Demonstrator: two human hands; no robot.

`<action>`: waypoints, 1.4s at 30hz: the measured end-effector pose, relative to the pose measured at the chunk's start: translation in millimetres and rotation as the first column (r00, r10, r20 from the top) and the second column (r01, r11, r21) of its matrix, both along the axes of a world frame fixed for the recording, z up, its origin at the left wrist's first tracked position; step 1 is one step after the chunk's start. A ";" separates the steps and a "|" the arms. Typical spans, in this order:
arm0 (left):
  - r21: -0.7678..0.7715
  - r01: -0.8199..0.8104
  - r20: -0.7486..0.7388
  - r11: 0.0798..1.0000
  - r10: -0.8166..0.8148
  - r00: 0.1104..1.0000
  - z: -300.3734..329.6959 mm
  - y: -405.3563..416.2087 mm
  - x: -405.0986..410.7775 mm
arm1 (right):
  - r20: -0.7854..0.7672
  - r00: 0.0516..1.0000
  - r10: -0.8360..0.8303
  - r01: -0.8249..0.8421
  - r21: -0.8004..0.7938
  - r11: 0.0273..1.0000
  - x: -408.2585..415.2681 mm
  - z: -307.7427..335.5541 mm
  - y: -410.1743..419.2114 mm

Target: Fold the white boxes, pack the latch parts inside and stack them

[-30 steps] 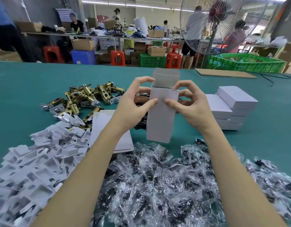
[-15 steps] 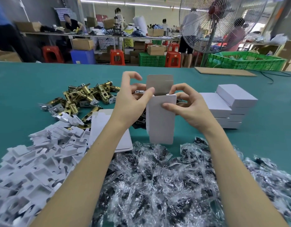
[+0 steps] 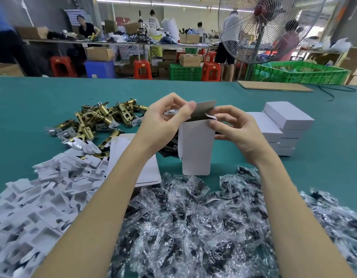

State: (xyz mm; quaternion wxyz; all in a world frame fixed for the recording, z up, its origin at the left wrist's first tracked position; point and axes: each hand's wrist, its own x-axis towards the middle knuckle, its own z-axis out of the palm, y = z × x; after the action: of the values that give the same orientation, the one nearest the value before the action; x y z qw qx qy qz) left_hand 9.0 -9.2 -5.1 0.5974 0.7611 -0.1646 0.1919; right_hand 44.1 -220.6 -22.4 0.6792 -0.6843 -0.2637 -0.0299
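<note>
Box (image 3: 195, 149) upright over green table (image 3: 33, 101), top flap up. Left hand (image 3: 163, 121) pinches the flap's left edge; right hand (image 3: 233, 129) grips the box's upper right corner. Latches (image 3: 101, 119) at left; closed boxes (image 3: 282, 127) stacked at right.

view: one head camera, yours | faces: forward and down across the green table (image 3: 294, 157) | range: close over your hands, workshop far behind | overlap: none, single view
</note>
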 end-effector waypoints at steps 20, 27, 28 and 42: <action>0.015 0.038 0.017 0.999 -0.039 0.999 1.7 9.5 2.2 | -0.034 0.997 0.068 -0.066 0.066 0.996 -6.6 6.4 7.2; -0.032 0.105 0.006 0.994 -0.105 0.994 2.4 8.6 0.7 | -0.063 0.998 -0.002 0.013 0.170 0.985 -10.2 9.2 12.0; -0.030 0.104 0.015 0.994 -0.103 0.995 2.0 7.3 0.4 | -0.068 0.998 0.001 0.012 0.184 0.983 -10.6 9.6 12.9; -0.097 -0.118 -0.020 0.988 0.116 0.993 1.2 -0.1 1.5 | -0.118 0.982 0.146 -0.130 0.139 0.982 -7.0 14.5 11.3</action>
State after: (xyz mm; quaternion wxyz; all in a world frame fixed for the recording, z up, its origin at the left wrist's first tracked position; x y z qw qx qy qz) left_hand 10.5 -9.3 -3.9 0.6228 0.7405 -0.1059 0.2292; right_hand 37.0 -209.3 -7.9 0.7383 -0.6190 -0.2642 0.0440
